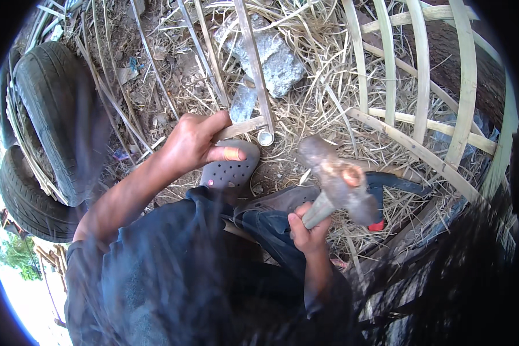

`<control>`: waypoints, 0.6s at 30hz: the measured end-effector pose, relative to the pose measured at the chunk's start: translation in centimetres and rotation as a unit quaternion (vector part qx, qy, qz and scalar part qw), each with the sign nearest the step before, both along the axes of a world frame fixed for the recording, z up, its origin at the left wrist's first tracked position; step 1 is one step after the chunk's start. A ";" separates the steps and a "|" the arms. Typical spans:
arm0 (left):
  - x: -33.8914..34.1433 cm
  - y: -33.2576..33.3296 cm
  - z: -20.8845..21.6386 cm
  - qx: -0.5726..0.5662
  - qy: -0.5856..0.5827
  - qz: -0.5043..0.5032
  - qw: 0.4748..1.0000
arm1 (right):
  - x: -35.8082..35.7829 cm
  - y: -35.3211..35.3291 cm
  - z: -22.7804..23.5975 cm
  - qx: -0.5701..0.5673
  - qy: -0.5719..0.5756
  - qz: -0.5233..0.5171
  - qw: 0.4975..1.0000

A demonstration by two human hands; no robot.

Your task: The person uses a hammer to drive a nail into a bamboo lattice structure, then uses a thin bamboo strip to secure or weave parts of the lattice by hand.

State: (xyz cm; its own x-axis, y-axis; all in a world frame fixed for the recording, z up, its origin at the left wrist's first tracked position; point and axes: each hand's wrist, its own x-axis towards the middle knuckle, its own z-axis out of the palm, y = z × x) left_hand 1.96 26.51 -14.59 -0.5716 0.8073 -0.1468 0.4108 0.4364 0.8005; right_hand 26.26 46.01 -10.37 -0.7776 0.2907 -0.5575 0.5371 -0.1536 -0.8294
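Observation:
My left hand (205,138) is closed round a short bamboo piece (245,126), its thumb wrapped in an orange band. That piece meets the lower end of a long upright bamboo strip (252,57). Just below the joint is a small round metal end (265,138), perhaps the top of a peg or pipe. To the right, my right hand (310,230) grips the handle of a hammer (337,183). The hammer's heavy head is raised, slightly blurred, and apart from the strips. My grey clog (230,167) stands under the left hand.
Old tyres (46,115) are stacked at left. A pale rock (277,60) and a clear plastic bottle (244,102) lie ahead. A curved bamboo lattice (418,86) stands at right, above a black-and-red tool (380,199). Bamboo shavings (323,92) cover the ground.

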 end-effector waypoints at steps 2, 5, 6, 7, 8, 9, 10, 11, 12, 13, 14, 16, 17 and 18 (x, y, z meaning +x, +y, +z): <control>0.0 0.1 0.2 0.002 0.003 -0.004 1.000 | -0.3 -0.3 0.0 -0.090 -0.002 -0.033 0.995; 0.0 -0.1 0.1 0.015 0.012 -0.014 1.000 | -1.8 0.3 1.0 -0.255 -0.073 -0.104 0.958; -0.2 0.3 0.7 0.008 -0.003 -0.002 1.000 | -2.4 1.0 1.4 -0.229 -0.108 -0.078 0.964; -0.2 0.4 0.8 0.008 -0.007 -0.002 1.000 | -3.0 2.1 1.7 -0.201 -0.142 -0.052 0.968; -0.3 0.3 0.9 0.009 -0.012 -0.002 1.000 | -3.6 2.8 2.0 -0.172 -0.178 -0.026 0.969; -0.3 0.2 0.9 0.010 -0.017 -0.002 1.000 | -4.1 3.1 2.2 -0.105 -0.173 -0.010 0.979; -0.3 0.1 0.8 0.009 -0.019 -0.002 1.000 | -4.3 3.2 2.6 -0.118 -0.177 -0.015 0.977; -0.3 0.1 0.7 0.008 -0.019 -0.002 1.000 | -4.2 3.3 2.7 -0.132 -0.179 -0.019 0.975; -0.2 0.0 0.6 0.006 -0.018 -0.002 1.000 | -4.0 2.9 2.8 -0.176 -0.149 -0.051 0.972; -0.2 0.0 0.5 0.009 -0.020 -0.002 1.000 | -3.8 2.4 3.2 -0.216 -0.121 -0.085 0.965; -0.2 0.1 0.5 0.012 -0.021 -0.003 1.000 | -3.7 2.2 3.4 -0.255 -0.093 -0.118 0.955; -0.3 0.1 0.6 0.014 -0.023 -0.003 1.000 | -3.8 2.5 3.6 -0.229 -0.140 -0.069 0.961; -0.3 0.1 0.7 0.014 -0.025 -0.001 1.000 | -4.0 2.7 3.7 -0.216 -0.163 -0.044 0.962; -0.3 0.1 0.7 0.015 -0.027 0.001 1.000 | -4.4 2.7 3.8 -0.209 -0.183 -0.031 0.960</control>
